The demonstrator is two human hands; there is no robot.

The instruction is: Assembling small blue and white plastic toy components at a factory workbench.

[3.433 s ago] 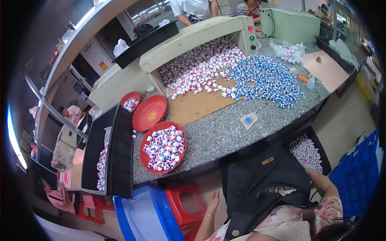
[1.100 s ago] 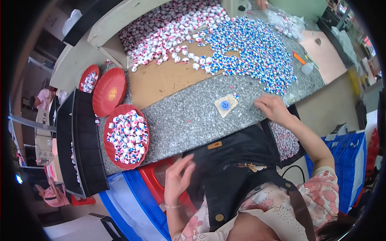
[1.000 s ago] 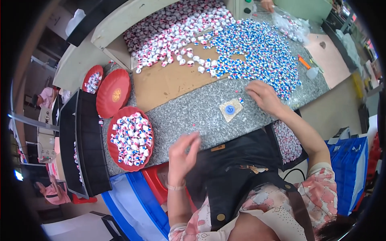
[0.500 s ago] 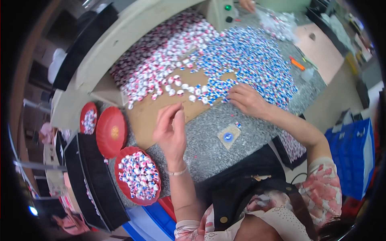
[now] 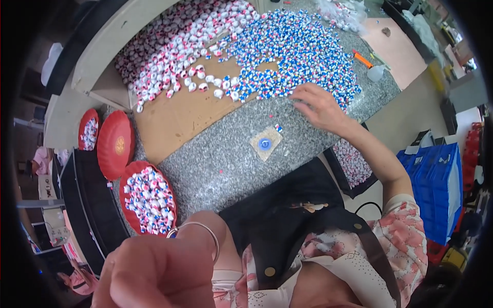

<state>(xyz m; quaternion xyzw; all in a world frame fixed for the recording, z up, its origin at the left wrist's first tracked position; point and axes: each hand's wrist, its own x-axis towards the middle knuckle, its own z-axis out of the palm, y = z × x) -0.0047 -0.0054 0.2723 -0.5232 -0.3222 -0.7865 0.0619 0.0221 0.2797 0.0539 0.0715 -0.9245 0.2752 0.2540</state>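
My left hand (image 5: 154, 269) is raised close to the camera at the lower left, its fingers curled; anything inside them is hidden. At the near edge of a heap of small blue-and-white pieces (image 5: 303, 51), my right hand (image 5: 321, 108) has thumb and fingers apart, with nothing visible between them. Left of that heap lies a pile of larger white-and-pink pieces (image 5: 169, 51). A small square pad with a blue round centre (image 5: 265, 143) rests on the speckled table (image 5: 205, 169), and a single small blue-and-white piece (image 5: 278, 128) sits beside it.
On the left stand a red scalloped plate of mixed pieces (image 5: 125, 192), a bare red plate (image 5: 115, 146) and a smaller red plate (image 5: 82, 128). An orange-handled tool (image 5: 362, 59) lies at the far right. A blue bag (image 5: 431, 185) stands right of the table.
My left hand has moved from above the table down and toward the camera. My right hand has lifted slightly from the heap, its fingers spreading. The whole view has shifted.
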